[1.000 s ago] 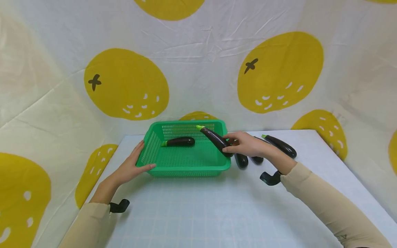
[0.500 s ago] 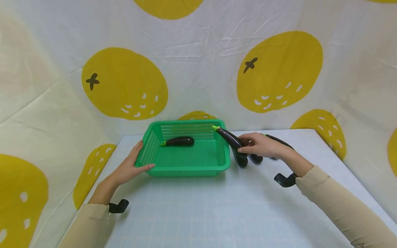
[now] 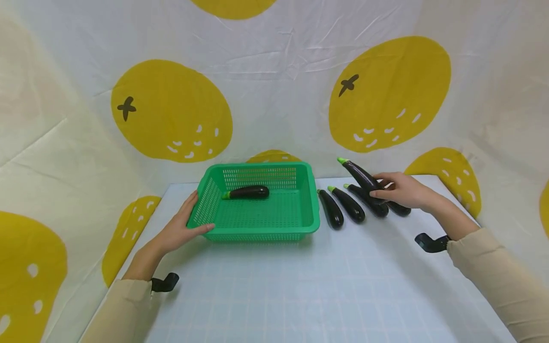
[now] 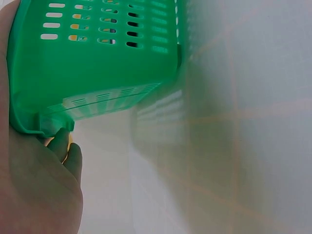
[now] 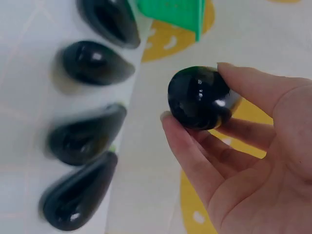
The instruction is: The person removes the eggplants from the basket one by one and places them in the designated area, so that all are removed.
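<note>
My left hand (image 3: 177, 233) holds the left side of a green plastic basket (image 3: 257, 231), thumb over the front rim. In the left wrist view, the fingers (image 4: 73, 158) curl under the basket's lip. One eggplant (image 3: 250, 192) lies inside the basket. On the right, my right hand (image 3: 405, 191) pinches a dark eggplant (image 3: 359, 173) near its rounded end. It is held tilted above the row, green stem up and to the left. The right wrist view shows its glossy round end (image 5: 197, 95) between thumb and fingers.
Several eggplants lie side by side right of the basket, the nearest eggplant (image 3: 331, 212) close to its wall. Others in the row are partly hidden by the right hand. A white, fruit-printed cloth (image 3: 283, 119) hangs behind the white table (image 3: 274, 286).
My right hand has carried the eggplant from over the basket's right edge rightward, to above the row of eggplants. The left hand and the basket have stayed in place.
</note>
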`<act>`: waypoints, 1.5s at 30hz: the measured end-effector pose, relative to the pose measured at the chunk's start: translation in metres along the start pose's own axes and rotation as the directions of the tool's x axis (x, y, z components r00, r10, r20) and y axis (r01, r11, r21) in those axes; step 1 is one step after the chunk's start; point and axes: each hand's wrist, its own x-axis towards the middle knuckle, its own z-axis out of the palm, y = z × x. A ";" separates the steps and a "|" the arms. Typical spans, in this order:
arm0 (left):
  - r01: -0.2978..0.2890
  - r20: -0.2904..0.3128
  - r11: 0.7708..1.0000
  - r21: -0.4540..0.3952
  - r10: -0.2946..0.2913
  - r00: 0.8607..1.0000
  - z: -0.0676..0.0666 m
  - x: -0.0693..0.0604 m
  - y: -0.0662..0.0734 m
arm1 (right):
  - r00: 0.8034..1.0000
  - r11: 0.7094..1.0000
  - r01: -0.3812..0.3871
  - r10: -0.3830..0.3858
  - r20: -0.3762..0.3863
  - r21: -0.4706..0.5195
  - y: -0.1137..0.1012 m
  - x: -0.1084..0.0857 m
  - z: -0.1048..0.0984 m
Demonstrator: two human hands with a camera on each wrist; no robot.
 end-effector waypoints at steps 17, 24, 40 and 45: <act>0.012 0.009 1.000 -0.014 -0.012 1.000 -0.003 0.000 0.002 | 0.979 0.975 -0.186 0.175 -0.101 -0.119 0.083 -0.011 -0.025; 0.014 0.014 1.000 -0.022 -0.014 1.000 -0.004 -0.002 0.001 | 0.967 0.963 -0.248 0.241 -0.080 -0.107 0.112 -0.014 -0.025; 0.024 0.015 1.000 -0.011 -0.024 1.000 -0.002 0.000 0.002 | 0.958 0.944 -0.288 0.283 -0.055 -0.163 0.151 -0.001 -0.015; 0.031 0.014 1.000 -0.007 -0.031 0.999 -0.002 -0.001 0.003 | 0.954 0.940 -0.299 0.296 -0.041 -0.163 0.153 0.000 -0.010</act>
